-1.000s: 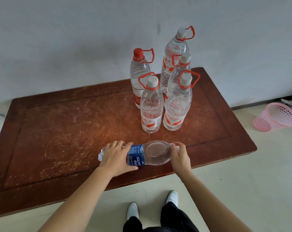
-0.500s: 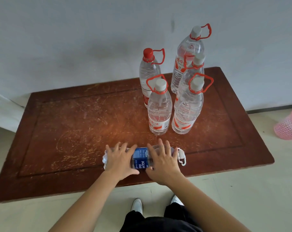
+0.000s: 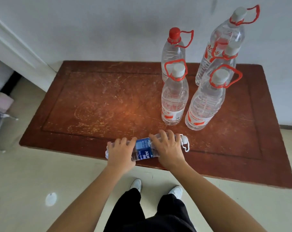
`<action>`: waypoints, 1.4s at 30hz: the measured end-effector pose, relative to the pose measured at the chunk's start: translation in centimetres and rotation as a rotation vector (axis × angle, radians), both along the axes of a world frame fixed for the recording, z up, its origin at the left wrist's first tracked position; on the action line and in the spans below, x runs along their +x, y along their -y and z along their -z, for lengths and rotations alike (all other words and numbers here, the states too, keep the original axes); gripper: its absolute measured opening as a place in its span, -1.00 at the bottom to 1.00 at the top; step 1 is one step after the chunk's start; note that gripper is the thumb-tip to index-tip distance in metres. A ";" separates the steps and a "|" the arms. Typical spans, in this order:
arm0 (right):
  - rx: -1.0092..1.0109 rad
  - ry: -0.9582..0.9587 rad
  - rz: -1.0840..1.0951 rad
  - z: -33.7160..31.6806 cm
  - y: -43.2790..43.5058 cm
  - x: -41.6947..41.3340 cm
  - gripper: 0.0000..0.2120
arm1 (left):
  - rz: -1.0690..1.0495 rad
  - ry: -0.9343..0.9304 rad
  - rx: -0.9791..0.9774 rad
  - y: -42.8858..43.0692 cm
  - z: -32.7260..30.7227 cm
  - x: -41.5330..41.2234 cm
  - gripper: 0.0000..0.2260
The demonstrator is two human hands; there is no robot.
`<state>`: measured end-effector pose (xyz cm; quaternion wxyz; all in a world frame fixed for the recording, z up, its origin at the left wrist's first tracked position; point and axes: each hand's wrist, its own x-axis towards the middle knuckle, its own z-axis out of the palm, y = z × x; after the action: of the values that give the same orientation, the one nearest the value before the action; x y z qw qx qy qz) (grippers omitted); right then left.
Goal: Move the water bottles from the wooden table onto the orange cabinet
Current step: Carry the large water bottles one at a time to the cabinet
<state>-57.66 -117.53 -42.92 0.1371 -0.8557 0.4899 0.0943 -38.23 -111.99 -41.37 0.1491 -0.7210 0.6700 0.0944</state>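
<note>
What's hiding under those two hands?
A blue-label bottle lying on its side at the table's near edge. The left hand covers its bottom end and the right hand its shoulder; only its middle and white cap show.

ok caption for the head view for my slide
Left hand and right hand grip a blue-labelled bottle lying on the wooden table, five red-handled bottles behind

We see a clear blue-labelled bottle point(image 3: 144, 150) lying horizontal at the front edge of the scratched wooden table point(image 3: 100, 104), its white cap pointing right. Our left hand point(image 3: 121, 153) grips its base end and our right hand point(image 3: 168, 149) its shoulder. Toward the table's right rear, a red-capped bottle point(image 3: 172, 54) and four white-capped bottles point(image 3: 174, 99) stand upright in a cluster. All five are clear and taller, with red loop handles.
</note>
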 end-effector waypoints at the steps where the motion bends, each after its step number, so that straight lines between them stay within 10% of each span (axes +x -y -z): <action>1: 0.000 -0.004 -0.009 0.2 -0.4 -0.1 -0.13 | -0.016 -0.005 -0.034 -0.6 0.2 -0.2 -0.22; 11: -0.221 0.113 -0.166 -2.5 -3.8 5.6 -0.08 | -0.209 -0.027 -0.249 -8.5 -1.7 3.9 -0.20; 19: -0.459 0.447 -0.480 -12.3 -14.3 30.5 -0.18 | -0.497 0.228 -0.585 -24.6 -11.1 23.7 -0.14; 42: -0.324 1.127 -1.614 -22.2 -74.7 80.3 -0.22 | -1.469 1.034 -0.620 -87.5 -20.6 49.2 -0.25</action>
<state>22.60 -42.82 -20.67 0.1260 -0.8606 -0.3680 -0.3286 11.02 -24.47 -20.79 0.1327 -0.9220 -0.1050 -0.3482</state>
